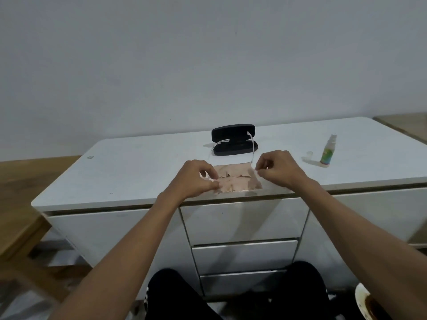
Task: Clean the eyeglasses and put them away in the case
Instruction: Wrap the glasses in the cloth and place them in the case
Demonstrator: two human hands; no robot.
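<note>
Both arms reach fwd over the white cabinet (129,162); left hand (196,179) pinches the pink cloth (233,179) w/ curled fingers, right hand (279,168) pinches the eyeglasses (253,148) at the frame corner, lenses wrapped in cloth. Temples point back toward the open black case (234,139) just behind. Spray bottle (328,150) stands at right, label unreadable.

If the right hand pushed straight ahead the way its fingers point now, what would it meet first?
The right hand has its fingers aimed left, across the pink cloth draped over the glasses. Going on, it would likely reach the left hand pinching the cloth's other end. Depth is unclear.
</note>
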